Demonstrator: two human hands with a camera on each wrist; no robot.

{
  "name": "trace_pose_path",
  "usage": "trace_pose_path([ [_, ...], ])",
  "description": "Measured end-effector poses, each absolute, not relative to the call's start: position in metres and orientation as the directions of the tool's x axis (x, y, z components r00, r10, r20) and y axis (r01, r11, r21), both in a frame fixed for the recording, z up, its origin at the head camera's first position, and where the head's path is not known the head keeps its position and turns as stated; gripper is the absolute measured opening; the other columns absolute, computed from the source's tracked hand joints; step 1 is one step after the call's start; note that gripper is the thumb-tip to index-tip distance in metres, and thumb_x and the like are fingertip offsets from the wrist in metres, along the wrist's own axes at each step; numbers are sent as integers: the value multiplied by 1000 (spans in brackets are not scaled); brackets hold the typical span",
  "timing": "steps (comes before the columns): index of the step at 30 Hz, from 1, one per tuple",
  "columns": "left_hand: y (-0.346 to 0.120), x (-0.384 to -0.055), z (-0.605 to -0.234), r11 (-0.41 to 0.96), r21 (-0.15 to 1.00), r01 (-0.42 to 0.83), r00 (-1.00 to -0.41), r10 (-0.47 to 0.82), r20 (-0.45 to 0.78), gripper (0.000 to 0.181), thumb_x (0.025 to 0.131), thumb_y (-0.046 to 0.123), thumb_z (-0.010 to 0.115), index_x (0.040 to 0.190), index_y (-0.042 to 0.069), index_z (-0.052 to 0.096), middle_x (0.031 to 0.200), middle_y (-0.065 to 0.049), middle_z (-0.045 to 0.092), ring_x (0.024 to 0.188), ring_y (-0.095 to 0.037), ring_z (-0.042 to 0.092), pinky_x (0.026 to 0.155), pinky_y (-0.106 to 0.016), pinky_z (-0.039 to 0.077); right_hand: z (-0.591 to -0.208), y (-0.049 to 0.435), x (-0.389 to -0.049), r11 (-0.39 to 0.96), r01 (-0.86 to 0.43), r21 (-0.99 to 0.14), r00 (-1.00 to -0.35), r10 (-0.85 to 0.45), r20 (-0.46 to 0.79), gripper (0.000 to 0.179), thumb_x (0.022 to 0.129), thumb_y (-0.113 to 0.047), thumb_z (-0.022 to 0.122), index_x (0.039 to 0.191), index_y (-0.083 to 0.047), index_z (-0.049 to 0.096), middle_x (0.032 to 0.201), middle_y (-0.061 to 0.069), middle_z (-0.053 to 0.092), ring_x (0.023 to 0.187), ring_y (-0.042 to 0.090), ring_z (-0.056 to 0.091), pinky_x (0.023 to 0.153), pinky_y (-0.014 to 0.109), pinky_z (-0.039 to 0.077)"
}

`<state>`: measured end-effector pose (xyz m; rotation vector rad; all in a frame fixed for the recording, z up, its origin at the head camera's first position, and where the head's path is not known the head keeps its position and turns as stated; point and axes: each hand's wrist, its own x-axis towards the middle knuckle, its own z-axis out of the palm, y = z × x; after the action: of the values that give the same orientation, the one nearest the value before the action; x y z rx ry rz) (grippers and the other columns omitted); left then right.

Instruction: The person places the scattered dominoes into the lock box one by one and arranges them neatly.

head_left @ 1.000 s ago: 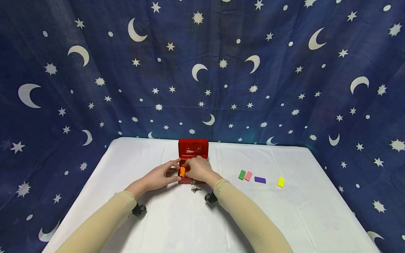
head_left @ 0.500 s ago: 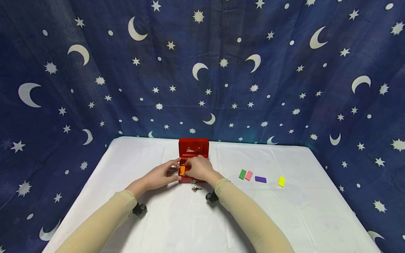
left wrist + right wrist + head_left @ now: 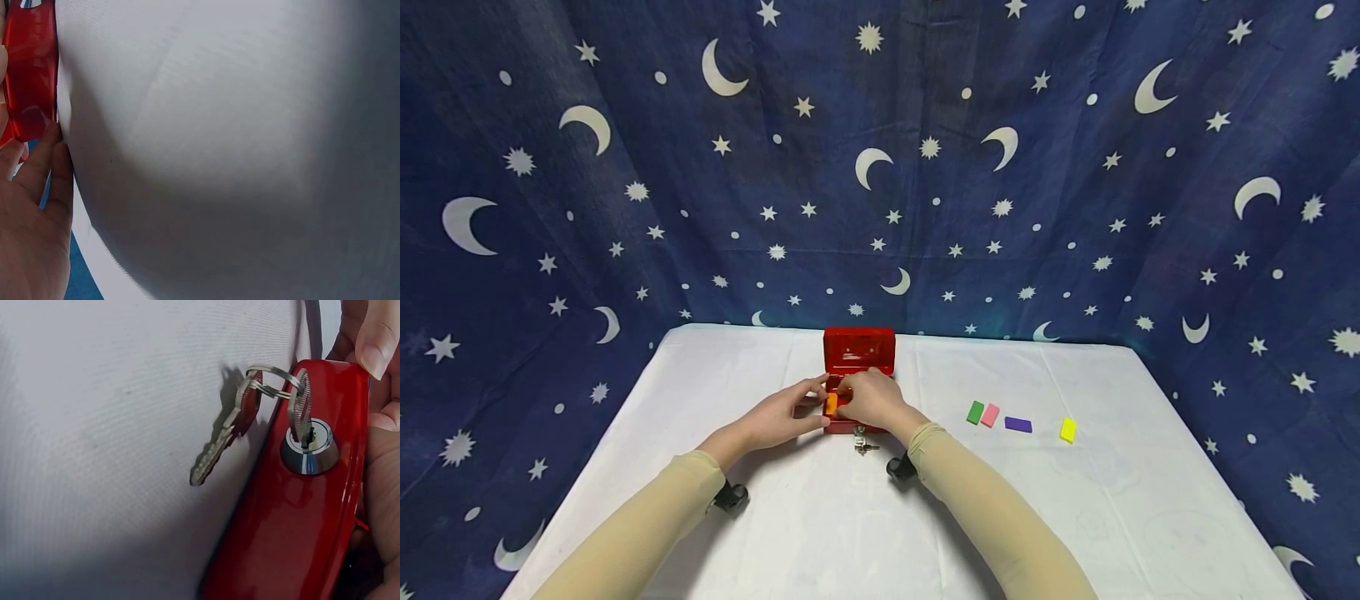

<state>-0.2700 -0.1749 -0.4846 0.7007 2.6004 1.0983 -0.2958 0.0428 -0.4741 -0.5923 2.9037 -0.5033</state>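
Note:
A small red metal cash box [image 3: 859,350] stands with its lid raised at the back of the table. My left hand [image 3: 775,417] holds its left end, thumb at the front corner and fingers along the side. My right hand [image 3: 872,400] reaches into the box, its curled fingers and thumb at the right edge of an orange block [image 3: 831,405] by the left inner wall. The fingertips' exact contact is partly hidden. In the right wrist view, a key [image 3: 301,409] sits in the front lock [image 3: 310,447], and a second key [image 3: 215,450] hangs from its ring.
On the white table [image 3: 820,533], right of the box, lie a green block [image 3: 975,412], a pink block [image 3: 990,416], a purple block [image 3: 1018,425] and a yellow block [image 3: 1068,430]. A blue star-and-moon cloth [image 3: 925,192] hangs behind.
The orange block has shifted very slightly left inside the box. Both hands stay nearly where they were, and the loose blocks have not moved.

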Motion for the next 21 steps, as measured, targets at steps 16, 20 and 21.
trace_pose_path([
  [16,-174,-270,-486,607,722,332,-862,506,-29,40,94,47,73,122,23,58,164,9,32,134,-19,56,114,-51,37,-471,49,-294,853,-377,-362,-909,-416,-32,38,83,-37,84,118,-22,77,106,-11,75,96,14,54,82,34,51],
  [20,-174,-269,-487,611,721,327,-865,500,-31,38,94,46,73,121,24,58,164,10,32,134,-19,55,114,-52,37,-468,52,-291,844,-385,-372,-907,-421,-18,38,83,-38,83,117,-23,77,107,-11,74,95,14,53,80,33,51],
  [21,-174,-269,-487,607,724,327,-865,502,-30,38,94,45,74,121,24,58,164,10,32,134,-19,55,115,-52,37,-467,53,-291,842,-388,-374,-906,-423,-14,38,83,-38,83,117,-23,77,108,-11,74,95,14,54,80,33,51],
])
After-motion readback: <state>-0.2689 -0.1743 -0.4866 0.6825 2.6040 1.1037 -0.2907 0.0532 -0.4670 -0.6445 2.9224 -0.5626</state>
